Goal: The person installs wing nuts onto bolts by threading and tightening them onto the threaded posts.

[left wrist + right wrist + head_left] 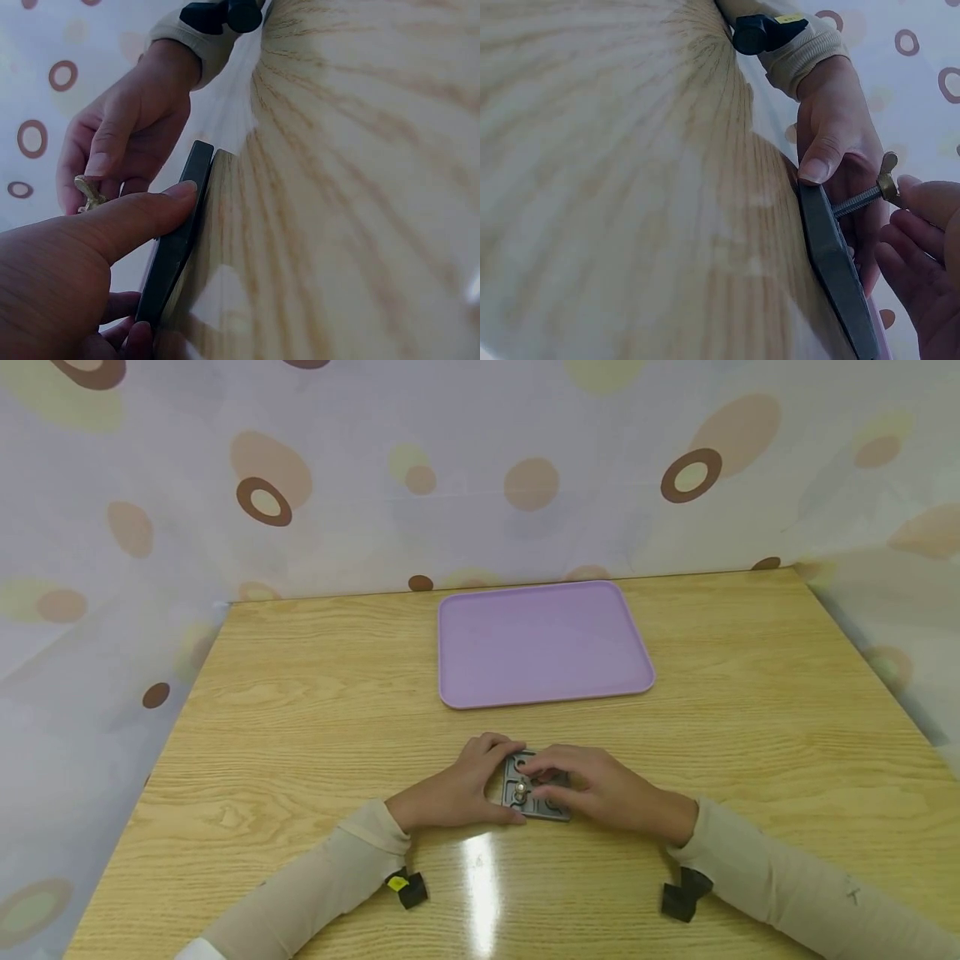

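The metal plate (831,259) lies on the table (315,693), near side of the tray (543,643). The left hand (467,787) grips its left end, thumb near, fingers far. The right hand's (603,787) bent fingers reach the wing nut (887,182) from the right; whether they pinch it, I cannot tell.

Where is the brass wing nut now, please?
In the right wrist view, the brass wing nut is right of centre, on the threaded bolt rising from the metal plate, beside the right hand.
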A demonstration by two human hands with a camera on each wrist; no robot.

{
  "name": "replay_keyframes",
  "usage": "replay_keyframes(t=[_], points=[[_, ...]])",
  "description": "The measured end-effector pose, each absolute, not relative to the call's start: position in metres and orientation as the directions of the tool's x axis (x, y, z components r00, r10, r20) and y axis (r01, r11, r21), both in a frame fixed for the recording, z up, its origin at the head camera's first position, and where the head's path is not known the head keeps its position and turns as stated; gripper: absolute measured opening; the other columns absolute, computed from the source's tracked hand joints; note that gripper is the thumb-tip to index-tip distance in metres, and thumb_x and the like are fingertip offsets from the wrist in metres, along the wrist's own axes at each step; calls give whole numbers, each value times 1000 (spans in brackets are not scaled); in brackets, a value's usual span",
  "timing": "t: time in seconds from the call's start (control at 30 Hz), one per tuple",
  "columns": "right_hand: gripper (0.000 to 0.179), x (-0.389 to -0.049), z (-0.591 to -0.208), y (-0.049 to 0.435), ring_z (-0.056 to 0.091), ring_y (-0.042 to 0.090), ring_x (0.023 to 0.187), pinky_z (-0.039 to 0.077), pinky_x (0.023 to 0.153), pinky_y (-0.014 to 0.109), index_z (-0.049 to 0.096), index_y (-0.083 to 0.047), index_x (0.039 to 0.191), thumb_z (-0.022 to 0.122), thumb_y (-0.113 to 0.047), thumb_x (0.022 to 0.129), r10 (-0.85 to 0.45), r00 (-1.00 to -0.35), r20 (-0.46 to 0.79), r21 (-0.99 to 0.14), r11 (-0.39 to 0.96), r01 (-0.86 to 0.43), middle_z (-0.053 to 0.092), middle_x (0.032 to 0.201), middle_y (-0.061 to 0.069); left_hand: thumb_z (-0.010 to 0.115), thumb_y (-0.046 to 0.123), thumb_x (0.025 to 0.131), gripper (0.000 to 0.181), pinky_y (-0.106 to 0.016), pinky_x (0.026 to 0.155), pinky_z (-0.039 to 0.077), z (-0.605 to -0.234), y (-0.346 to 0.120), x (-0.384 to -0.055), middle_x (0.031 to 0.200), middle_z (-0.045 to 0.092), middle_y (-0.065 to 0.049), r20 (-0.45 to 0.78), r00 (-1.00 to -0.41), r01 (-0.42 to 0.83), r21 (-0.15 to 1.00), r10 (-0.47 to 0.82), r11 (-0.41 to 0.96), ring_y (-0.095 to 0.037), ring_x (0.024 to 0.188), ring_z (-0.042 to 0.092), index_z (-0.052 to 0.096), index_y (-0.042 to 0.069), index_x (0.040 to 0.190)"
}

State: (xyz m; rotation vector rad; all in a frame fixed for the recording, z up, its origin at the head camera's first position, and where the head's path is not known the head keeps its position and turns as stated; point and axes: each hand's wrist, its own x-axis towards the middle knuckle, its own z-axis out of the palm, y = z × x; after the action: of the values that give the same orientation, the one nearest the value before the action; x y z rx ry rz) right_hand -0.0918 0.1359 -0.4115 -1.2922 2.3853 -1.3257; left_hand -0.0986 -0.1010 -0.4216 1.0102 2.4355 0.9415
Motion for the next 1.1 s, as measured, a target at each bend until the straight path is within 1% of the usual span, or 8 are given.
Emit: replay_keyframes(t=[0.2,0.27,0.4,0.5,0.77,0.9,1.1], points=[[20,-92,-411,137,58,10,102,46,86,29,66,-14,109,62,-13,90,-702,-643,307,-732,258,-631,65,109,-3,75,43,75,89,-33,97,32,-420,-101,-98,135,30,-5,-55,-693,495,688,719,530,-17,118,28,30,9,144],[18,-92,-411,137,59,10,99,47,83,28,66,-16,107,62,-13,90,-701,-646,302,-744,250,-619,65,106,-5,75,43,75,88,-32,96,33,-420,-101,-98,135,30,-5,-58,-693,491,691,718,530,-17,118,28,30,9,144],[17,-92,-411,137,59,9,95,48,80,27,66,-18,104,61,-11,90,-708,-635,307,-758,221,-613,65,103,-7,75,42,76,88,-32,96,32,-420,-101,-98,135,30,-5,-61,-692,485,698,719,527,-17,118,28,30,9,144],[17,-92,-411,137,60,10,96,48,79,27,67,-17,104,61,-9,90,-716,-618,326,-751,200,-629,65,104,-6,75,42,76,88,-32,97,32,-420,-101,-98,135,30,-5,-59,-692,487,697,719,526,-17,119,28,30,9,144],[16,-92,-413,136,60,9,95,49,78,26,67,-18,102,62,-10,89,-712,-613,343,-742,194,-641,65,102,-8,75,43,75,90,-32,97,33,-421,-101,-98,135,30,-5,-56,-695,487,697,716,527,-17,118,28,30,9,144],[18,-92,-413,135,59,9,97,48,80,27,65,-16,105,64,-11,88,-709,-612,351,-731,201,-652,64,104,-6,74,45,75,90,-32,98,32,-422,-101,-98,135,30,-5,-53,-693,492,694,719,526,-17,120,28,29,9,144],[30,-91,-414,133,58,15,102,47,84,31,61,-7,117,65,-14,87,-729,-608,313,-754,199,-626,62,114,3,74,45,76,90,-34,100,31,-423,-101,-99,136,28,-5,-54,-686,498,693,725,522,-17,124,25,29,10,144]])
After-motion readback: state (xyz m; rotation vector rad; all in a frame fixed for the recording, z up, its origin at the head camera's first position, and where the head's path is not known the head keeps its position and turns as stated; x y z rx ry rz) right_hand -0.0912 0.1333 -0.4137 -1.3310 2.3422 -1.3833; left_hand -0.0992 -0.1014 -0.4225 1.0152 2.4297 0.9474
